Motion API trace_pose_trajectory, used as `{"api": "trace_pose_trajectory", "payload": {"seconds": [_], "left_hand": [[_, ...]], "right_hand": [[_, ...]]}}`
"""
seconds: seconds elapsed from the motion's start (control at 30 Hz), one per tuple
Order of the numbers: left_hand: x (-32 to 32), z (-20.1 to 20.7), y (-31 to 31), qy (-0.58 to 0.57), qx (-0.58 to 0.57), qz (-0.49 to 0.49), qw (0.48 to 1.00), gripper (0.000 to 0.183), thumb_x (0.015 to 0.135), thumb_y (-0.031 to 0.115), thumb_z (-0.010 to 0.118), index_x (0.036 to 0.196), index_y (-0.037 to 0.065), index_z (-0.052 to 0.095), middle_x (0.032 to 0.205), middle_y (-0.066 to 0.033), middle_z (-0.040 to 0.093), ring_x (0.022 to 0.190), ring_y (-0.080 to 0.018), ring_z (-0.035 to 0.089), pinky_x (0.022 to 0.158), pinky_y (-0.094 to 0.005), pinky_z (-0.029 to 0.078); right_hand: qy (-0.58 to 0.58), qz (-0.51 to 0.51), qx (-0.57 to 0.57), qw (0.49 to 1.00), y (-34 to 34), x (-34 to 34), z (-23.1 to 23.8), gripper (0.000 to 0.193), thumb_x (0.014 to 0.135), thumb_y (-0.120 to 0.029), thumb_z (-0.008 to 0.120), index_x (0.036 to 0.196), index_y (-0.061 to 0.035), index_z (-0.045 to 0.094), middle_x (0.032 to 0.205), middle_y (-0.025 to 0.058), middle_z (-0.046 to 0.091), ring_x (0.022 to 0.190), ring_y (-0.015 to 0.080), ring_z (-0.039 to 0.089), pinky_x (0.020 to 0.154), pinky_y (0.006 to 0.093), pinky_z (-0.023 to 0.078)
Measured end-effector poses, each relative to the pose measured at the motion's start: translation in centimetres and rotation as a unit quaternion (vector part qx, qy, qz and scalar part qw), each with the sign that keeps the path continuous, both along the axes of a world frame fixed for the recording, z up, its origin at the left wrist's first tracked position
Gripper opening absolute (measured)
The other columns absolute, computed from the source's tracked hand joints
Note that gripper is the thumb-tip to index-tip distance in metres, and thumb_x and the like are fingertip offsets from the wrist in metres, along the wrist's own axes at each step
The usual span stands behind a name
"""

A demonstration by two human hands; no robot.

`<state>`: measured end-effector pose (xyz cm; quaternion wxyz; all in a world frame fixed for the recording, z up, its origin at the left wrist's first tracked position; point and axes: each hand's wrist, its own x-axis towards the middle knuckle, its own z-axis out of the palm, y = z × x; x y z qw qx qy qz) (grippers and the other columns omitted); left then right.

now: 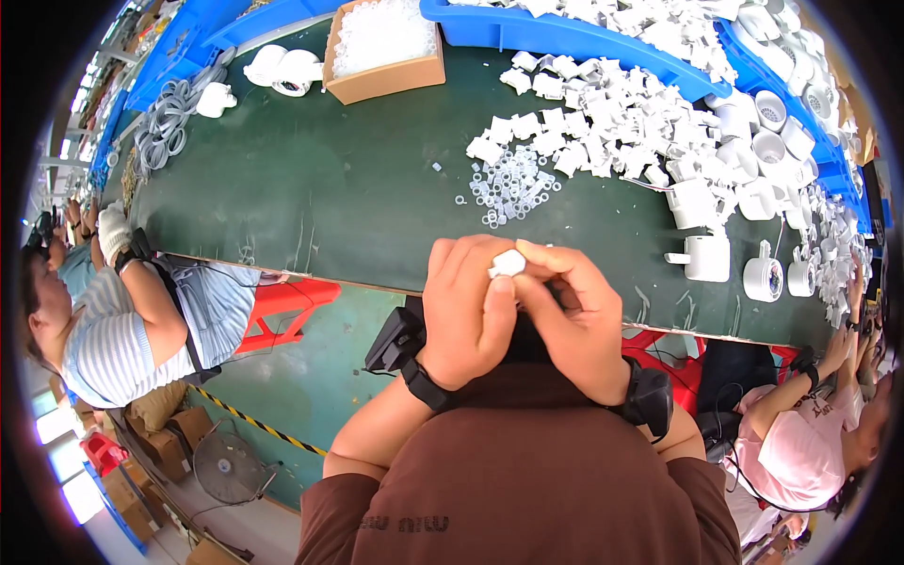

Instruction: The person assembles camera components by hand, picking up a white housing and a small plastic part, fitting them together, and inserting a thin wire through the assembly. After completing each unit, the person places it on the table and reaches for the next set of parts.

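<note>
My left hand [468, 306] and my right hand [573, 315] meet at the table's near edge. Between them is a small white plastic part [507, 264], pinched by the left thumb and fingers. The right thumb and forefinger press against its right side; whether they hold a second small piece is hidden. Just beyond my hands lies a pile of small translucent rings [513, 184]. Behind that pile spreads a heap of white plastic parts [603, 118] like the one I hold.
Blue bins [584, 42] of white parts line the far side, beside a cardboard box [386, 85] of translucent pieces. White cup-shaped housings [706, 257] stand at right. Grey rings [169, 127] lie far left. Co-workers sit at left [122, 339] and right [796, 452]. Red stools [287, 311] stand by the table.
</note>
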<state>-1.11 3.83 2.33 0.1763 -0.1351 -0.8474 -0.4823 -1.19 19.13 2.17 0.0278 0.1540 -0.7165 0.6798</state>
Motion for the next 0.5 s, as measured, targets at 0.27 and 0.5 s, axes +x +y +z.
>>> {"api": "trace_pose_trajectory", "payload": {"seconds": [0.27,0.5], "left_hand": [[0.8,0.2,-0.7,-0.287,0.361,-0.056,0.885,0.020,0.104,0.018,0.053,0.114,0.002,0.059,0.100,-0.0027,0.064,0.086,-0.0063,0.056,0.077,-0.0247,0.047],[0.3,1.3,-1.3,-0.338,0.451,-0.118,0.818,0.023,0.106,0.021,0.051,0.117,0.002,0.057,0.099,-0.0025,0.063,0.087,-0.0063,0.057,0.078,-0.0242,0.047]], "right_hand": [[0.019,-0.010,0.012,1.000,0.2,-1.1,0.5,0.015,0.095,0.009,0.063,0.107,0.0010,0.068,0.100,0.0084,0.064,0.089,0.0134,0.064,0.079,0.0259,0.053],[0.025,-0.021,0.044,0.999,0.1,-1.3,1.4,0.012,0.092,0.007,0.066,0.103,0.0014,0.068,0.097,0.0088,0.062,0.084,0.0138,0.061,0.074,0.0262,0.050]]}}
